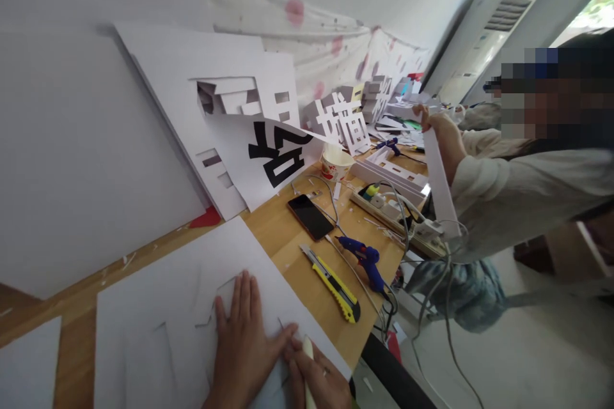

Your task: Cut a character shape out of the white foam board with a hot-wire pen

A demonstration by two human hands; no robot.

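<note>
My left hand [242,342] lies flat, fingers stretched out, on a large white foam board [158,326] with cut lines in it, on the wooden table [288,230]. Just right of it, my right hand [319,380] is closed around a thin white tool, a pen-like cutter [307,358], whose tip touches the board near my left thumb. A yellow utility knife [336,284] and a blue glue gun [365,262] lie to the right of the board.
A black phone [310,216], a paper cup [336,165], a power strip [407,217] with cables and cut-out boards [225,121] leaning on the wall lie behind. A person at the right holds up a white strip [439,179].
</note>
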